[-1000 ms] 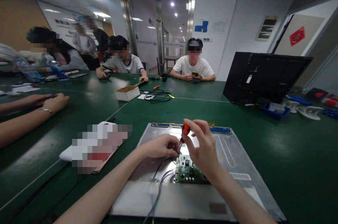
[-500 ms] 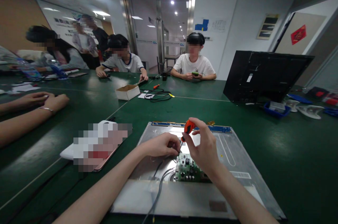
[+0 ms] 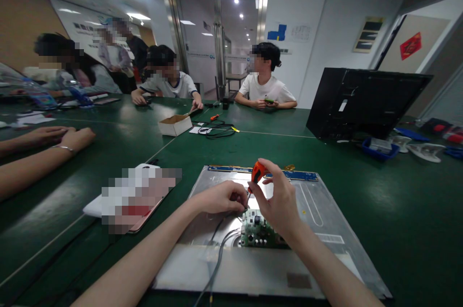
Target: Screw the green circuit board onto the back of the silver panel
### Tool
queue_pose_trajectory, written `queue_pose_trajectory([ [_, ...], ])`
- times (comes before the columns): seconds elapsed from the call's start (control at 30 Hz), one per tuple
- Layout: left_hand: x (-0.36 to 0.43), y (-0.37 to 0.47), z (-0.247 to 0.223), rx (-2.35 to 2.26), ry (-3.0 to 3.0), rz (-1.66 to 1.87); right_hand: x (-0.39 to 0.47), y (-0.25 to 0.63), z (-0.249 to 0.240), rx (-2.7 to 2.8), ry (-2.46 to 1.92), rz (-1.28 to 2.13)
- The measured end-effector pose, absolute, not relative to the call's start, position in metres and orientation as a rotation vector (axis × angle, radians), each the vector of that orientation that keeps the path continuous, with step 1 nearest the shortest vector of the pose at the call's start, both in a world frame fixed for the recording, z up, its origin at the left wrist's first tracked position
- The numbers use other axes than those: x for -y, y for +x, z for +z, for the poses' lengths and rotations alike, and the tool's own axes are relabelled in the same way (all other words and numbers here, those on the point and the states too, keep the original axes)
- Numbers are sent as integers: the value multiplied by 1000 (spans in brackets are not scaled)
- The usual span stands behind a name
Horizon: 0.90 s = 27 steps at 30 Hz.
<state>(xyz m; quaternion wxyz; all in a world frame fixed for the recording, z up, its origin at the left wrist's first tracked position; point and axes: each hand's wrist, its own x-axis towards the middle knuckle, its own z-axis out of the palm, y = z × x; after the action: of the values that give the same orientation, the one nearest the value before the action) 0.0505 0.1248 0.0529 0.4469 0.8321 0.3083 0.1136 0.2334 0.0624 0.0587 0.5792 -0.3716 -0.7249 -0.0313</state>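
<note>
My right hand (image 3: 277,191) grips an orange and black screwdriver (image 3: 257,172) by its handle, tilted, its shaft pointing down to the upper left corner of a green circuit board (image 3: 258,232). Beside the shaft, my left hand (image 3: 233,197) has its fingers closed at that corner; what they pinch is too small to make out. The board lies on a large silver metal panel (image 3: 314,206) with a blue strip (image 3: 304,176) along its far edge. Grey cables (image 3: 218,263) run from near the board's left side towards me.
Left of the panel lie a white and a pink item (image 3: 159,191), partly blurred. Another person's hands (image 3: 75,140) rest farther left. Beyond are an open white box (image 3: 175,125), a coiled black cable (image 3: 220,133), a black monitor (image 3: 361,104), a blue tray (image 3: 379,149) and seated people.
The person in white across the table has turned their head to the left. Both my hands and the screwdriver keep nearly the same place.
</note>
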Motion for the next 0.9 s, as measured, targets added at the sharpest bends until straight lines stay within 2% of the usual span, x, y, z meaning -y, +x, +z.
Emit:
queue_pose_trajectory([
  [0.9,-125,51,51,-715,1987,303,-62,233,57,1727,-874,0],
])
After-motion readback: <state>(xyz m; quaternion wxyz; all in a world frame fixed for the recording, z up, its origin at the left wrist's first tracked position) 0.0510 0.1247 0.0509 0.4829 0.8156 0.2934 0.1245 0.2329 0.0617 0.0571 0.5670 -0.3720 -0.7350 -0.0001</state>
